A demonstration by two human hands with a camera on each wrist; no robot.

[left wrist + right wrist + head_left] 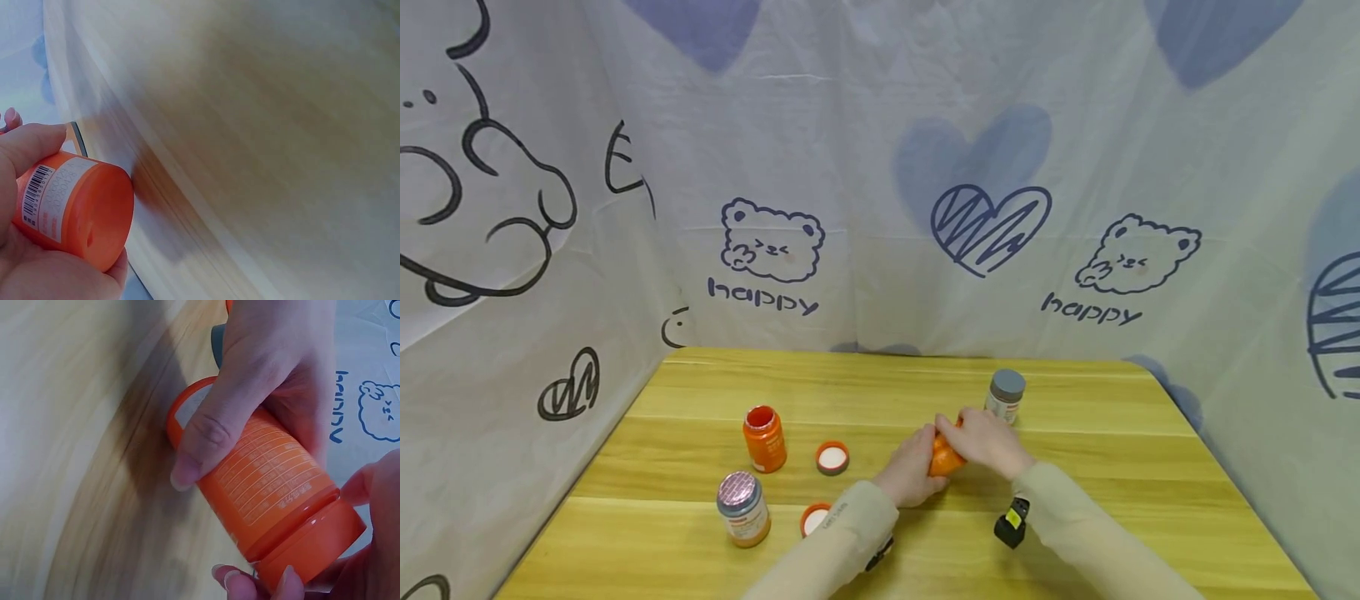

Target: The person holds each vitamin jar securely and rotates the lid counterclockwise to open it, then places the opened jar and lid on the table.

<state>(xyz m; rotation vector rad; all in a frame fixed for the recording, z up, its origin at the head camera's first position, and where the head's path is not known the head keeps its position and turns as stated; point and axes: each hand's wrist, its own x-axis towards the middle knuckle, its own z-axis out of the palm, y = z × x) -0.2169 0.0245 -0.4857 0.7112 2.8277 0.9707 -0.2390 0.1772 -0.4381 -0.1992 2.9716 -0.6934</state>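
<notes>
Over the middle right of the table, both hands meet on one orange bottle [269, 475], tilted, with a printed label. My left hand [913, 468] grips its body; in the left wrist view the bottle's smooth base and a barcode show past the thumb. The fingers of my right hand [992, 442] curl around the orange cap [312, 547] at the other end. A thin gap shows between cap and body in the right wrist view. Just behind the right hand stands a jar with a grey lid [1007, 387], partly hidden by that hand.
To the left stand an uncovered orange jar [765, 442] and a jar with a foil seal [745, 510]. Two loose lids, one farther back [832, 458] and one nearer lid [813, 518], lie white side up; the left sleeve partly covers the nearer. A printed curtain [865, 150] hangs behind the wooden table [647, 467].
</notes>
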